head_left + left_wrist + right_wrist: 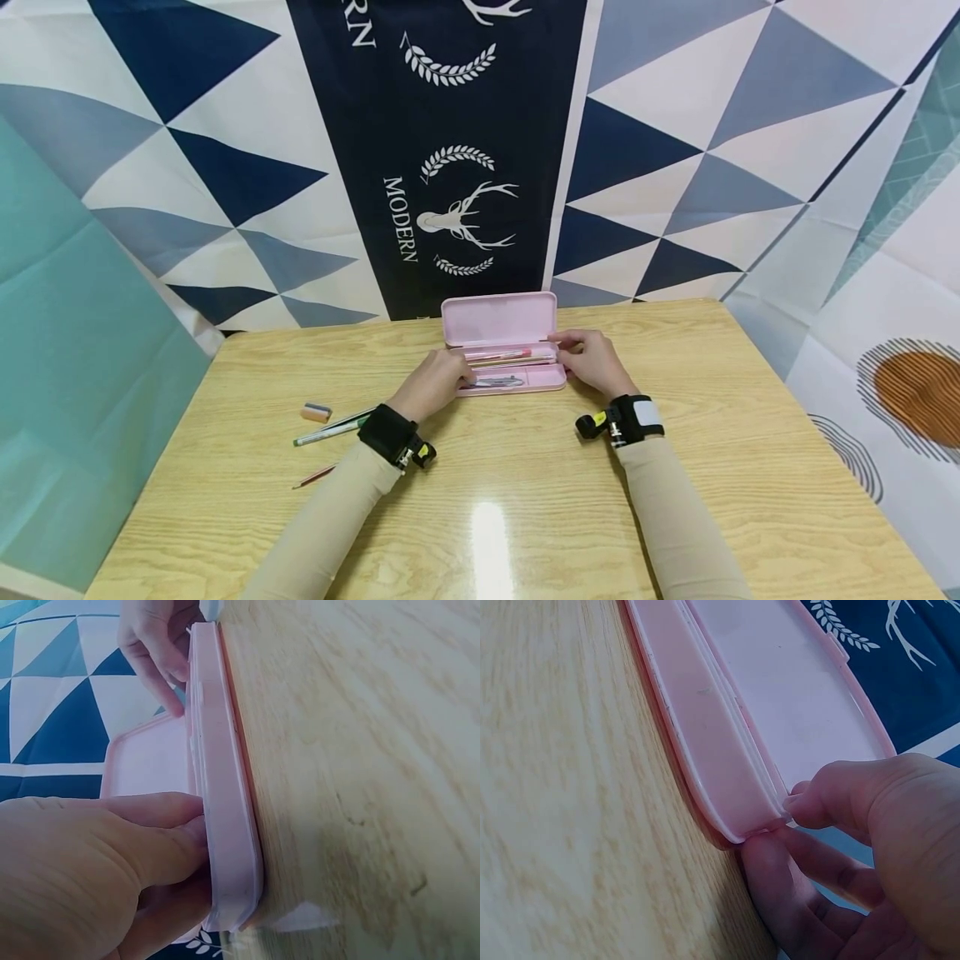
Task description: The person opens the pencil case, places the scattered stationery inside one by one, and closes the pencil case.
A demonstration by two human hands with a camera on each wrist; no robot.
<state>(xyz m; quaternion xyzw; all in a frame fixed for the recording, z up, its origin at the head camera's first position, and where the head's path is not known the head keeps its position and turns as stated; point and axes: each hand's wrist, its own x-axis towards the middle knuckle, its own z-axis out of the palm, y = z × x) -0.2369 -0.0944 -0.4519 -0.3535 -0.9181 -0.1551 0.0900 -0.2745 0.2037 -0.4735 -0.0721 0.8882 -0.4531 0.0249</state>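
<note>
Your sleeves (pixel 333 521) reach toward the crosswise pink case (pixel 542 377): right hand (pixel 595 365) pinching its right end; left hand (pixel 435 382) opposite, grip unclear.

On the table (pixel 555 500), stationery (pixel 510 362) lies in the pencil case (pixel 498 321); left of it, eraser (pixel 316 412), pen (pixel 330 432) and pencil (pixel 314 477).

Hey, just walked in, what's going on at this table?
A person is busy with an open pink pencil case. The left hand reaches into the left end; whether it pinches anything is hidden. The right hand grips the right end. Pencil-like sticks and a metal tool lie inside. Pens, a pencil and a small eraser-like block lie on the table to the left.
</note>
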